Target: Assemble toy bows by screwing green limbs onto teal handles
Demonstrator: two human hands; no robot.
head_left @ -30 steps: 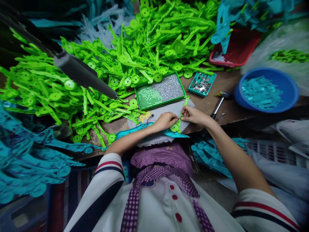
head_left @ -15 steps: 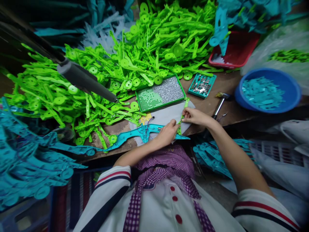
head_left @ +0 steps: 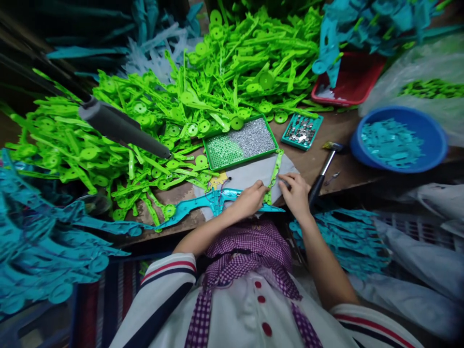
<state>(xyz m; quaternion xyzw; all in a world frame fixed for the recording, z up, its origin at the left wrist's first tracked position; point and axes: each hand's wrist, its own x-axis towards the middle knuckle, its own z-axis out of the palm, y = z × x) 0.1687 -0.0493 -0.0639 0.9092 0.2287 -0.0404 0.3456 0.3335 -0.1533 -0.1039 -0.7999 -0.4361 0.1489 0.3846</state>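
Many green plastic pieces (head_left: 266, 79) crowd the worn brown tabletop (head_left: 308, 162).

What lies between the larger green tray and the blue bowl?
The head view shows a small teal tray of metal pieces, then a hammer.

Lime arm piece (head_left: 276, 169): smooth plastic, slight gloss. Teal shell part (head_left: 188, 207): glossy plastic. Green tray (head_left: 243, 160): plastic; silver bits (head_left: 255, 137) in it look metallic. Discs (head_left: 302, 129): shiny metal. Hammer (head_left: 324, 173): bright metal shaft, dark matt handle. Blue bowl (head_left: 433, 137), red tray (head_left: 362, 79): smooth plastic. Clear bag (head_left: 416, 63): crinkled plastic film. Table (head_left: 348, 130): matt, scuffed, worn. Grey sheet (head_left: 250, 169): matt, cloth or paper unclear. Checked apron (head_left: 250, 241): matt cloth.
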